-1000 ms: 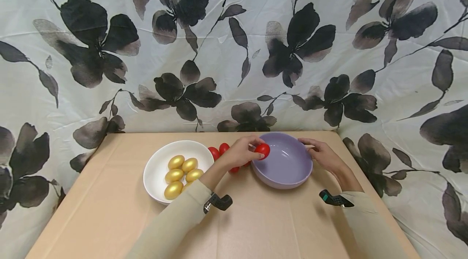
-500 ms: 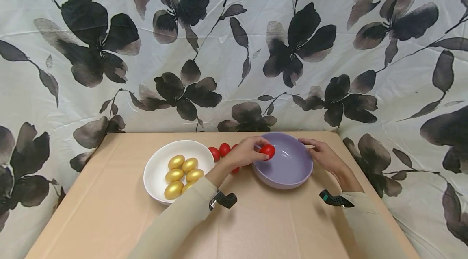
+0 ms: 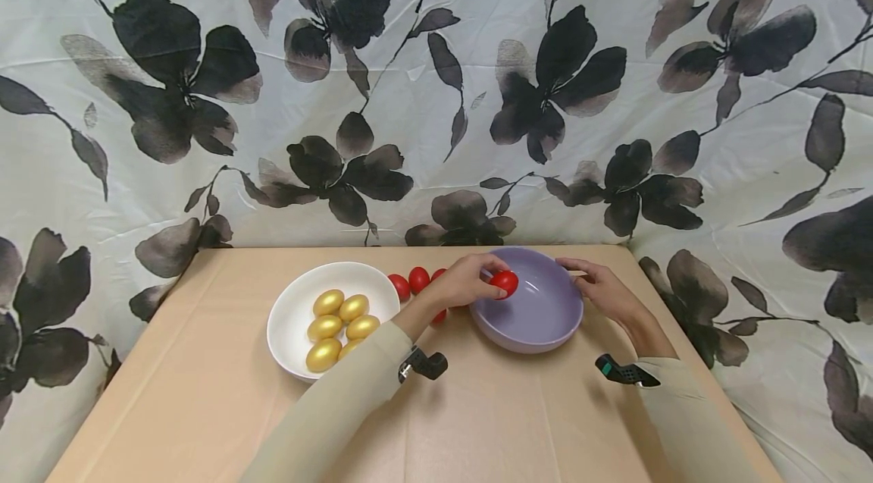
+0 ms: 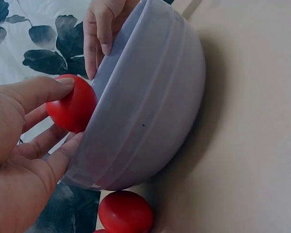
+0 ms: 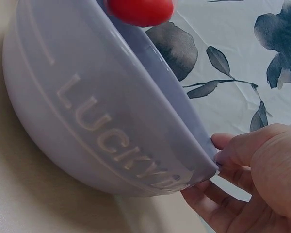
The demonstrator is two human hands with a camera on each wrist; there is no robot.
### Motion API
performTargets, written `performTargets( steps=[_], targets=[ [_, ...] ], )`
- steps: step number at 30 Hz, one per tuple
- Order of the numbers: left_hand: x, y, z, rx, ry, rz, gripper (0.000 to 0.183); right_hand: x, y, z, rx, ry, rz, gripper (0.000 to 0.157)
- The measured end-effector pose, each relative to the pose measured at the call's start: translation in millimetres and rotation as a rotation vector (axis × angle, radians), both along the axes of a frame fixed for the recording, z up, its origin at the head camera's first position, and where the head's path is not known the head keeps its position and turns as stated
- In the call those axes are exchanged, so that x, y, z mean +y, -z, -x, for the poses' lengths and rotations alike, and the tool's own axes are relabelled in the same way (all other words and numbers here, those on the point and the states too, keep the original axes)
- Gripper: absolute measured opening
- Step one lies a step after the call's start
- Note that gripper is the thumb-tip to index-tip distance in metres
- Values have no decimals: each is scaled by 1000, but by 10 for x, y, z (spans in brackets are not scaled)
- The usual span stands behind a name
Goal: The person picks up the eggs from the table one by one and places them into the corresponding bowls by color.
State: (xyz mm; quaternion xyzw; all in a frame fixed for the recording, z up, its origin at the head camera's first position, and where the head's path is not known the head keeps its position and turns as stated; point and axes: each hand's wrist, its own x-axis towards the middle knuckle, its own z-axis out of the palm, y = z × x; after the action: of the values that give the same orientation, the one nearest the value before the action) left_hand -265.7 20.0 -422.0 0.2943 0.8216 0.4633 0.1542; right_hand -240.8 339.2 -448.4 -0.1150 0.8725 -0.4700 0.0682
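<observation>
egg (image 3: 504, 283), red and glossy, pinched in left hand (image 3: 467, 282) at left rim of bowl (image 3: 542, 305); right hand (image 3: 607, 291) pinches opposite rim. slick egg could slip if pinch loosens; uneven pull could tip bowl.

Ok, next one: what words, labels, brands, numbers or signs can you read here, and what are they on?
"LUCKY", in raised letters on the outside of the purple bowl.
After the Y, more lettering curves away and is unclear.
No other text can be made out.
</observation>
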Motion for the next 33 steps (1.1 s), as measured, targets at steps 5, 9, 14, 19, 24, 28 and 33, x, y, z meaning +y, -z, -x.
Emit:
performTargets(
  steps=[5, 9, 14, 19, 24, 28, 33],
  targets=[
    [52, 16, 38, 2, 12, 16, 42, -2, -1, 3, -11, 12, -9, 43],
    [102, 13, 59, 1, 11, 38, 42, -2, 5, 7, -8, 10, -3, 42],
    [153, 11, 84, -20, -1, 60, 43, 12, 24, 19, -6, 9, -3, 43],
    [197, 24, 117, -16, 3, 74, 43, 20, 27, 21, 5, 3, -8, 43],
    [231, 28, 143, -10, 22, 80, 43, 24, 27, 23, 2, 2, -4, 43],
    [257, 34, 161, 7, 35, 107, 43, 25, 28, 27, -5, 2, 3, 43],
    [307, 50, 186, 36, 62, 133, 40, 34, 19, 33, -12, -2, -11, 43]
  ],
)
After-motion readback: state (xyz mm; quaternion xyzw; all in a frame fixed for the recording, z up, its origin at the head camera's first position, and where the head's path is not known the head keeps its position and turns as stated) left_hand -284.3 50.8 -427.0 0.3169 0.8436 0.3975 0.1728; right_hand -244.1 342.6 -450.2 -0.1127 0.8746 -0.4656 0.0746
